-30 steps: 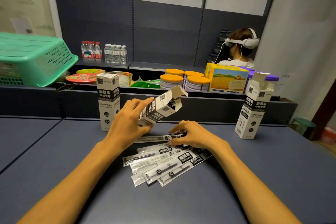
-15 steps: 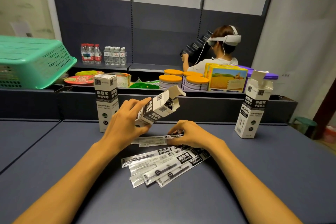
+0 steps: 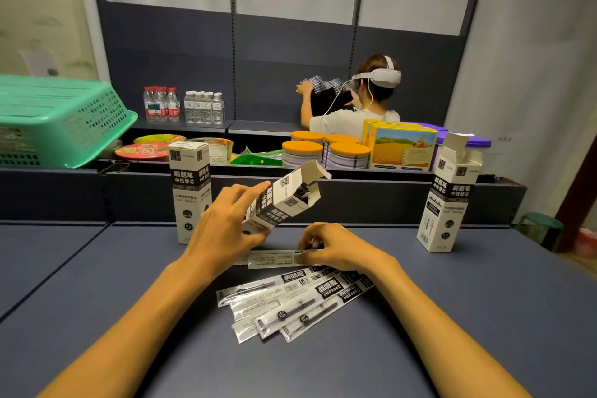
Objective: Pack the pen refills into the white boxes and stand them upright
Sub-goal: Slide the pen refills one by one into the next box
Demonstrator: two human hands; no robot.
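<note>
My left hand (image 3: 226, 224) grips a white box (image 3: 284, 200) tilted with its open end up and to the right; dark refills show inside. My right hand (image 3: 332, 247) pinches one packaged pen refill (image 3: 274, 259) lying flat just under the box. Several more packaged refills (image 3: 290, 300) lie fanned on the table in front of my hands. A shut white box (image 3: 190, 191) stands upright behind my left hand. Another white box (image 3: 447, 200) stands upright at the right with its top flap open.
A green plastic basket (image 3: 61, 126) sits on the ledge at the left. Behind the ledge are bowls, orange-lidded tins (image 3: 326, 152), a yellow carton (image 3: 400, 149) and water bottles (image 3: 184, 105). A person with a headset (image 3: 361, 103) handles goods at the back shelf.
My right hand has closed on a single refill and drawn it clear of the pile toward the box. The box in my left hand stays tilted. The person behind has turned to the shelf.
</note>
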